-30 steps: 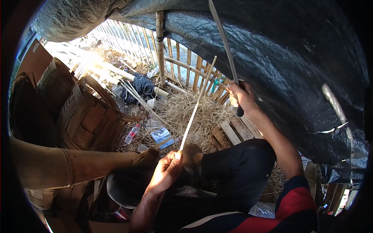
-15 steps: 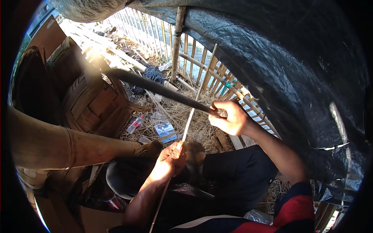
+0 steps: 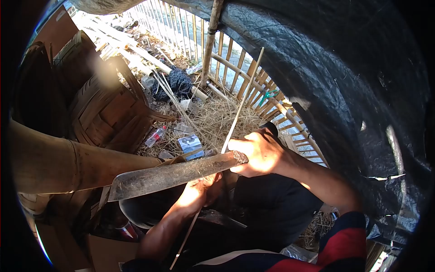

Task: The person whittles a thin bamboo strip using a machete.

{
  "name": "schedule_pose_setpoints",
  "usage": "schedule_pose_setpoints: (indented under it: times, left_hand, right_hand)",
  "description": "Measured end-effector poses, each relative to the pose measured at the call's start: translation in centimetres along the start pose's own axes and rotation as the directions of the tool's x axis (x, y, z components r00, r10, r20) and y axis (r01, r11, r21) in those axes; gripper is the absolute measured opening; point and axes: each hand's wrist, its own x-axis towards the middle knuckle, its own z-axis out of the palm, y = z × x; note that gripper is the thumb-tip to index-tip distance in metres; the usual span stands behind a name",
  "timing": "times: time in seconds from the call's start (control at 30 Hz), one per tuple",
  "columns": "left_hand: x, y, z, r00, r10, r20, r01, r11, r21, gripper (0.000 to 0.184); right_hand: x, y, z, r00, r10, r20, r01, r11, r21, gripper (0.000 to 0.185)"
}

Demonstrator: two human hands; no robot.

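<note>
My right hand [image 3: 260,152] is closed around the handle of a machete [image 3: 172,174], whose broad, worn blade lies flat-on to view and points left. The dark end of the handle sticks out behind my fingers. Below the blade, my left hand [image 3: 199,190] is closed on a long, thin bamboo strip [image 3: 242,104]. The strip slants up and away past the machete, and its lower end comes out under my left wrist. The blade covers part of the strip and some of my left fingers, so whether blade and strip touch I cannot tell.
A thick bamboo pole [image 3: 90,165] juts in from the left beside woven bamboo baskets [image 3: 111,113]. Shavings [image 3: 217,118], a plastic bottle [image 3: 155,137] and a black plastic bag [image 3: 179,84] litter the ground. A bamboo fence [image 3: 253,86] and black tarp [image 3: 353,90] close off the right.
The machete has come down and swung from pointing up-left to lying across in front of my left hand. My right hand has turned and lowered slightly. My left hand keeps hold of the bamboo strip.
</note>
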Motion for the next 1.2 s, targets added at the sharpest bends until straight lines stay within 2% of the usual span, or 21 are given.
schedule_pose_setpoints:
  times: [0.1, 0.17, 0.23, 0.3, 0.43, 0.47, 0.5, 0.6, 0.63, 0.73, 0.77, 0.83, 0.87, 0.97, 1.03, 1.1, 1.13, 1.2]
  left_hand:
    - [0.0, -0.2, 0.0, 1.0, -0.012, 0.019, 0.012, 1.0, -0.012, 0.043]
    - [0.0, -0.2, 0.1, 1.0, 0.001, 0.025, -0.001, 1.0, 0.008, 0.042]
    - [0.1, 0.1, 0.3, 0.997, 0.064, 0.039, -0.064, 0.998, 0.006, 0.043]
    - [0.1, 0.6, 0.5, 0.999, 0.036, 0.018, -0.037, 0.999, 0.015, 0.043]
    - [0.2, 0.7, 0.8, 0.999, 0.019, -0.036, -0.016, 0.998, 0.066, 0.042]
    - [0.2, 0.7, 0.8, 0.999, 0.018, -0.035, -0.015, 0.998, 0.066, 0.042]
    - [0.1, 0.7, 0.8, 0.999, 0.032, -0.022, -0.031, 0.997, 0.075, 0.041]
    - [0.1, 0.7, 0.5, 0.998, 0.057, -0.001, -0.057, 0.995, 0.08, 0.041]
    - [0.1, 0.7, 0.5, 0.998, 0.068, 0.006, -0.069, 0.995, 0.075, 0.041]
    - [0.0, 0.8, 0.5, 0.999, 0.045, -0.019, -0.044, 0.995, 0.089, 0.041]
    - [0.0, 0.7, 0.4, 0.999, 0.045, -0.018, -0.043, 0.995, 0.088, 0.041]
    - [0.0, 0.5, 0.1, 0.999, 0.043, -0.004, -0.043, 0.997, 0.058, 0.04]
    - [0.0, 0.5, 0.2, 0.999, 0.043, -0.004, -0.042, 0.997, 0.058, 0.04]
    - [-0.1, 0.6, 0.3, 0.999, 0.031, -0.025, -0.029, 0.997, 0.076, 0.038]
    - [-0.3, 0.6, 0.4, 1.0, 0.007, -0.029, -0.005, 0.997, 0.076, 0.037]
    - [-0.2, 0.3, 0.1, 1.0, 0.007, -0.018, -0.006, 0.997, 0.074, 0.037]
    - [-0.2, 0.1, 0.0, 1.0, 0.008, -0.012, -0.007, 0.997, 0.071, 0.037]
    - [-0.1, -0.1, 0.0, 1.0, 0.014, -0.001, -0.014, 0.998, 0.067, 0.037]
  right_hand:
    - [-0.1, -0.3, -0.6, 0.996, 0.059, 0.06, -0.053, 0.993, -0.101, 0.038]
    - [-0.3, -0.1, -0.9, 0.998, 0.055, 0.005, -0.054, 0.99, -0.13, 0.039]
    - [-0.4, 0.7, -0.6, 0.996, 0.09, 0.016, -0.087, 0.988, -0.127, 0.039]
    - [-0.5, 1.8, -0.2, 0.993, 0.057, -0.105, -0.068, 0.992, -0.109, 0.035]
    - [-0.9, 3.0, -0.4, 0.992, 0.062, -0.107, -0.077, 0.986, -0.149, 0.036]
    - [-1.4, 3.7, 0.1, 0.978, -0.023, -0.209, -0.021, 0.979, -0.205, 0.039]
    - [-1.6, 4.1, 0.3, 0.977, -0.022, -0.21, -0.022, 0.979, -0.204, 0.039]
    - [-1.9, 5.0, 0.8, 0.914, -0.126, -0.385, 0.021, 0.964, -0.266, 0.041]
    - [-2.0, 5.0, 0.6, 0.914, -0.125, -0.386, 0.02, 0.964, -0.265, 0.041]
    - [-1.7, 4.0, -1.4, 0.978, 0.073, -0.193, -0.125, 0.955, -0.269, 0.035]
    - [-1.6, 4.1, -1.7, 0.978, 0.074, -0.193, -0.125, 0.955, -0.269, 0.035]
    - [-1.5, 4.7, -2.4, 0.959, 0.281, -0.035, -0.282, 0.939, -0.196, 0.033]
    - [-1.5, 5.5, -2.2, 0.976, 0.042, -0.212, -0.091, 0.97, -0.227, 0.028]
    - [-2.0, 6.5, -2.0, 0.959, 0.007, -0.284, -0.078, 0.968, -0.24, 0.027]
    - [-2.3, 6.8, -2.4, 0.961, 0.036, -0.273, -0.109, 0.96, -0.259, 0.025]
    - [-2.7, 7.8, -2.5, 0.937, 0.12, -0.328, -0.216, 0.937, -0.273, 0.024]
    - [-3.6, 12.0, 0.6, 0.821, -0.008, -0.571, -0.076, 0.99, -0.122, 0.035]
    - [-4.1, 12.6, 0.1, 0.834, -0.021, -0.552, -0.096, 0.979, -0.182, 0.036]
